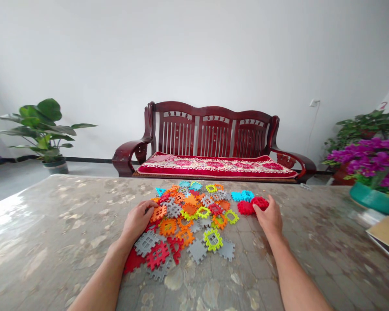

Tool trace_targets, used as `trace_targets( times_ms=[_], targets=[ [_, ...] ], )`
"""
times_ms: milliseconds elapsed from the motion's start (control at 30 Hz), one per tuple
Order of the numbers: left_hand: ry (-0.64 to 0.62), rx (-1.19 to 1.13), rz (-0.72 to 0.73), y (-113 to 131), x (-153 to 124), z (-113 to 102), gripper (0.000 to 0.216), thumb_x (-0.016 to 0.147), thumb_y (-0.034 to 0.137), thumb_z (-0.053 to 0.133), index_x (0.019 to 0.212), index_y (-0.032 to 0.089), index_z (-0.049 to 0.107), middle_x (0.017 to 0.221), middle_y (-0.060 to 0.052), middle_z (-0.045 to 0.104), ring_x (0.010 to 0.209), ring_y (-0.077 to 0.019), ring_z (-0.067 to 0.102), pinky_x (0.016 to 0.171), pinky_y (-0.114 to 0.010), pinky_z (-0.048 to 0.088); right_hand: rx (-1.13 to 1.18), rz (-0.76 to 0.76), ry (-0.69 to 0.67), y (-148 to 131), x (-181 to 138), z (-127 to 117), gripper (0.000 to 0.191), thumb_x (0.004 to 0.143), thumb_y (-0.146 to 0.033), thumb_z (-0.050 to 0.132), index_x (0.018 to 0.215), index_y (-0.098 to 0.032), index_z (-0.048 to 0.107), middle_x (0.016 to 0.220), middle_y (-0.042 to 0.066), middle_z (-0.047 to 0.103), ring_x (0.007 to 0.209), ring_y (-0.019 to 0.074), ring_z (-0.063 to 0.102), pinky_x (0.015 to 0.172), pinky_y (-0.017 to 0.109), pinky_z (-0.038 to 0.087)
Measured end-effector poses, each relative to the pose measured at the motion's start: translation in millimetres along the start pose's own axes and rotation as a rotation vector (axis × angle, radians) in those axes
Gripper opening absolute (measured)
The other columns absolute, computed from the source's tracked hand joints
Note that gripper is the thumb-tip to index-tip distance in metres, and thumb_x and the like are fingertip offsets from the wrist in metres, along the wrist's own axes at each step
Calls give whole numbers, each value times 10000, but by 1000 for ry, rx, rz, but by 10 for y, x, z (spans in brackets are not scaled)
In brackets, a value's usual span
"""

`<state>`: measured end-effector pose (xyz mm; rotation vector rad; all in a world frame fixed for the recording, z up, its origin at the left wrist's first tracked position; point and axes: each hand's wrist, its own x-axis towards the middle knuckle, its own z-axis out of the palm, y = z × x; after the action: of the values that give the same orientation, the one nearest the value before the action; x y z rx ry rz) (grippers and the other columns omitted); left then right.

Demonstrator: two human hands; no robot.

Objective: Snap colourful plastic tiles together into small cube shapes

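Note:
A heap of flat interlocking plastic tiles (194, 216) in orange, red, grey, lime and blue lies spread on the marble-patterned table (68, 224). My left hand (138, 220) rests at the heap's left edge, its fingers curled on an orange tile (158, 212). At the heap's right side my right hand (270, 216) has its fingers closed on a round red tile (260, 202). A second red round tile (245, 207) lies just left of it, and two blue tiles (242, 195) lie behind.
A green pot of purple flowers (374, 172) stands on the table's right side, with a book or card (387, 233) beside it. Behind the table is a dark wooden bench (210, 138) with a red cushion. A leafy potted plant (45, 129) stands on the floor at left.

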<state>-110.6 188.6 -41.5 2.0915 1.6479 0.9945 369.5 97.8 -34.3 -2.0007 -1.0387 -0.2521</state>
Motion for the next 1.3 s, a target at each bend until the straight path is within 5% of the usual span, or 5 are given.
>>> trace_targets(
  times_ms=[333, 700, 933, 1133, 1300],
  targets=[
    [16, -2, -12, 33, -1, -9, 281, 819, 357, 448, 879, 266, 707, 1063, -13, 720, 973, -207, 655, 964, -314, 468, -72, 10, -20, -58, -27, -54, 757, 738, -491, 579, 1379, -105, 466, 1262, 208, 598, 1107, 342, 569, 923, 437, 441],
    [6, -3, 2, 29, -8, -1, 284, 827, 328, 437, 889, 255, 704, 1051, -17, 714, 982, -202, 647, 977, -313, 455, 24, -261, 157, -380, -101, -133, 509, 818, -397, 507, 1256, -147, 579, 1260, 170, 609, 1155, 318, 528, 999, 462, 392],
    [4, 9, 0, 90, -21, -22, 286, 832, 300, 433, 894, 242, 706, 1056, -21, 714, 988, -196, 641, 959, -305, 455, 216, -575, -114, -727, -393, 60, 297, 856, -309, 504, 1062, -192, 683, 1055, 109, 711, 1012, 255, 623, 948, 435, 470],
    [19, 25, -28, 108, -34, -26, 285, 835, 252, 439, 965, 242, 693, 1106, -31, 696, 1048, -198, 630, 975, -309, 445, 231, -680, -387, -1046, -707, 53, 344, 840, -262, 551, 1165, -230, 660, 1176, 77, 685, 1113, 246, 597, 1003, 432, 459],
    [61, 36, -87, 110, -42, -32, 342, 850, 235, 461, 1133, 248, 652, 1217, -51, 646, 1080, -196, 629, 963, -306, 459, 188, -728, -488, -1078, -798, 86, 419, 840, -277, 574, 1255, -233, 618, 1287, 78, 636, 1188, 250, 563, 1053, 449, 423]
  ],
)
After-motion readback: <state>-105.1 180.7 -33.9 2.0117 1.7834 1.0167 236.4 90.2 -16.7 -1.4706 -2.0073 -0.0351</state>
